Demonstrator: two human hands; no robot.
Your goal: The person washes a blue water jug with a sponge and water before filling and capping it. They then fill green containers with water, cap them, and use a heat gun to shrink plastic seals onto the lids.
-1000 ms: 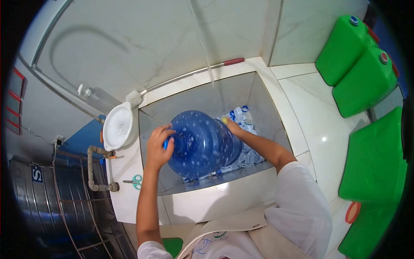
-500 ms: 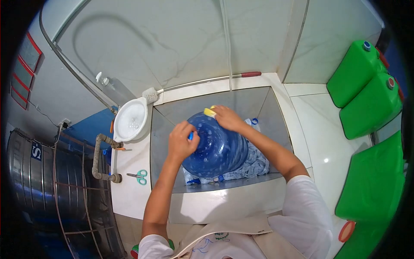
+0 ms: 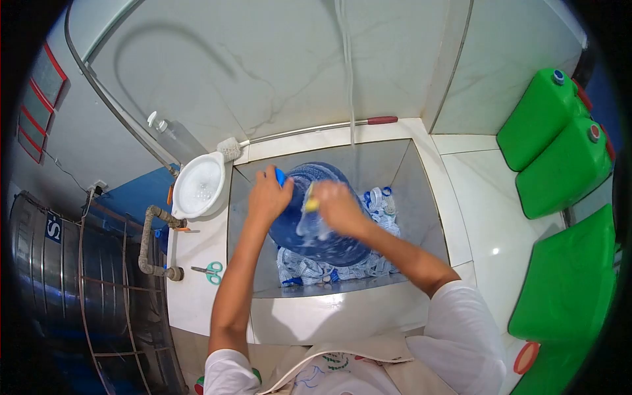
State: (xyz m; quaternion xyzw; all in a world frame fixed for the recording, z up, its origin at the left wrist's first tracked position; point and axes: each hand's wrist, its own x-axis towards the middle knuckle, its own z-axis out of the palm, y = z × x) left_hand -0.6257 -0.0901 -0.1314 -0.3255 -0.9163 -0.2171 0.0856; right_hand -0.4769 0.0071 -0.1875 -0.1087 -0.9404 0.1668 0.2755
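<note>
A large blue water jug [image 3: 327, 248] lies tilted in the grey sink, its side streaked with suds. My left hand [image 3: 268, 197] is closed around the neck end, where a bright blue cap [image 3: 280, 177] shows beside the fingers. Against the jug's side, my right hand [image 3: 339, 207], smeared by motion, presses a yellow sponge [image 3: 311, 205]. Beneath the jug lies a heap of blue-and-white wrapped pieces [image 3: 299, 268], partly hidden by it.
Left of the sink [image 3: 421, 220] are a white basin [image 3: 199, 186], teal-handled scissors [image 3: 212, 272] and a pump bottle [image 3: 178, 137]. A long-handled brush [image 3: 316, 131] lies along the back ledge. Green jerrycans [image 3: 565, 171] stand at right; a pipe [image 3: 146, 243] juts out at left.
The jug has turned and its neck end has swung away from me with my left hand. My right hand has brought the sponge down and toward me along the jug's side.
</note>
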